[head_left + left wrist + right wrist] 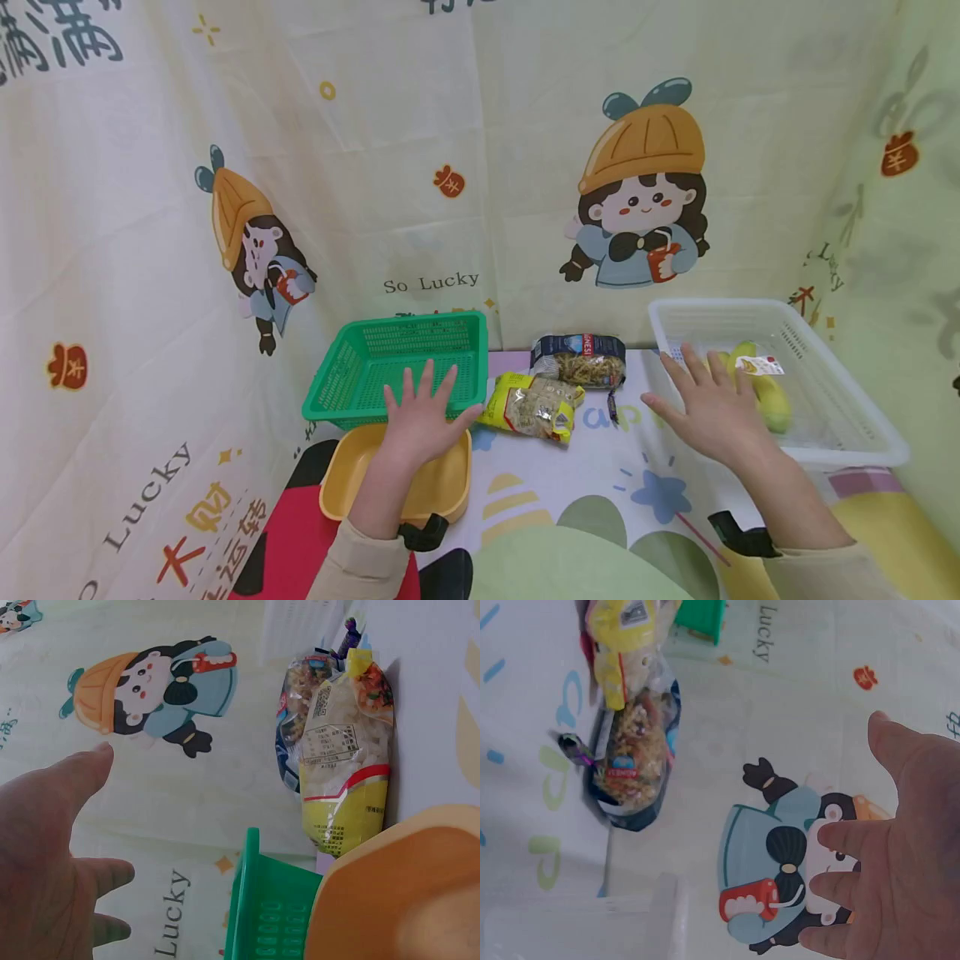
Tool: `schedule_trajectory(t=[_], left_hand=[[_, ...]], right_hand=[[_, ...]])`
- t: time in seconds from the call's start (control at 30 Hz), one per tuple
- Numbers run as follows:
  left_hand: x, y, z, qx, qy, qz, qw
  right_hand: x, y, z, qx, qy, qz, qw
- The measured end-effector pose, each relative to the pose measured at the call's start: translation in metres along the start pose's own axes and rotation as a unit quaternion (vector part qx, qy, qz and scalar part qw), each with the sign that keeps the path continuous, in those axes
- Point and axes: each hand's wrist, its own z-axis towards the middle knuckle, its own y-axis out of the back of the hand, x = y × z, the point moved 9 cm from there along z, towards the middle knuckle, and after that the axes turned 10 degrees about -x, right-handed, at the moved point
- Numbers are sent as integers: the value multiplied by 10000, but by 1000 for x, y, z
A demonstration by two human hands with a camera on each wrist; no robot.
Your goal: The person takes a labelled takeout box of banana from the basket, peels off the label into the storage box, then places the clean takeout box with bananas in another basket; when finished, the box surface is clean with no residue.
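In the head view my left hand (422, 425) is held with fingers spread over the orange tub (330, 492) and the near side of the green basket (318, 404). My right hand (716, 417) is also spread, by the left side of the white basket (847, 450). That basket holds yellow-green fruit (772, 404) with a white label, partly hidden by the hand. Between the baskets lie a yellow clear-windowed food bag (532, 407) and a dark blue bag of pasta (577, 362). Both wrist views show outstretched fingers holding nothing.
A small dark wrapped piece (612, 408) lies beside the pasta bag. Cartoon-printed cloth (525, 167) hangs behind and at both sides. The table is covered by a printed cloth (570, 533). Black straps (423, 533) sit at both wrists.
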Motion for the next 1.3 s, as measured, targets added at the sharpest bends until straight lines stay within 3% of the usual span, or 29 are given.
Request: schedule_trajectory(t=[0.3,0.47,0.53,0.63,0.77,0.83,0.9,0.97,1.03,1.13,1.17,1.23,1.3], left_hand=[[-8,-5,5,89,-7,-344,9994],[-33,-10,13,222,-140,-1327,9908],[-50,-13,18,337,-274,-1844,9819],[-82,-17,27,644,-485,-2610,9620],[-128,-27,43,1053,-653,-3167,9404],[-149,-32,50,1217,-679,-3296,9338],[-166,-36,57,1341,-627,-3444,9271],[-183,-40,64,1452,-495,-3740,9147],[-201,-45,71,1553,-352,-4156,8955],[-229,-54,81,1736,-85,-4803,8597],[-238,-57,84,1789,-61,-4906,8528],[-253,-65,87,1909,62,-4970,8465],[-267,-71,89,2031,120,-4942,8452]], right_hand=[[-6,-5,-5,128,45,290,9995],[-17,-4,-2,173,87,528,9984],[-24,-2,1,211,57,681,9974],[-34,1,5,288,20,1030,9943],[-50,4,12,355,-8,1384,9897],[-59,6,15,408,-39,1433,9888],[-68,8,19,477,-63,1450,9883],[-79,11,24,600,-144,1472,9872],[-92,13,31,739,-241,1506,9855],[-115,15,41,1013,-465,1478,9827],[-122,15,45,1082,-527,1470,9818],[-135,15,51,1239,-685,1565,9775],[-145,15,57,1358,-833,1706,9724]])
